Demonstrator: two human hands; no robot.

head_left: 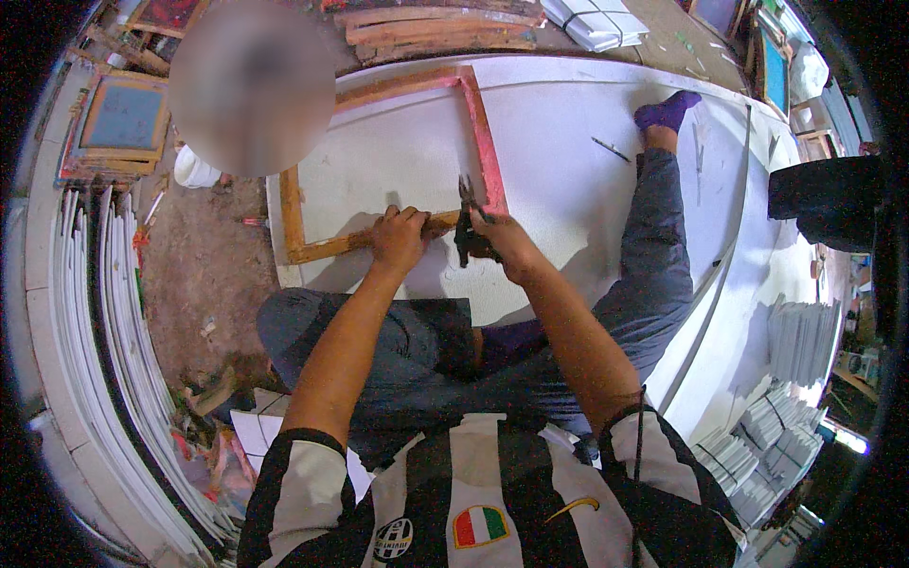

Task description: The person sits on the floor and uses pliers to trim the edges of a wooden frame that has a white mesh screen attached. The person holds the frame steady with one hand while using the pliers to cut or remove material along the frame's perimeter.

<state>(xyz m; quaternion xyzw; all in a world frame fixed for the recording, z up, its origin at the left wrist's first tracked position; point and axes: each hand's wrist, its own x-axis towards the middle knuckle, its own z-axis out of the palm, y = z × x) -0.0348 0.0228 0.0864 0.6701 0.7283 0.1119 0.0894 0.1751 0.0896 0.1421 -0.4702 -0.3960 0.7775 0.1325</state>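
Note:
A wooden frame (487,151), stained pink along its right and far bars, lies on a white board in front of me. My left hand (401,239) is closed over the near bar, fingers curled onto the wood. Just to its right, my right hand (504,244) grips a pair of pliers (465,222) with dark handles. The jaws point away from me, inside the frame's near right corner. Whether they touch the wood or pinch anything is too small to tell. A blurred round patch hides the frame's far left corner.
The white board (568,114) extends to the right, with a thin dark tool (611,149) lying on it. My legs are folded around the work. White sheets (133,303) stand at left, near a white bucket (194,168). Wooden slats (440,28) lie behind; bundled white stacks (772,435) stand at right.

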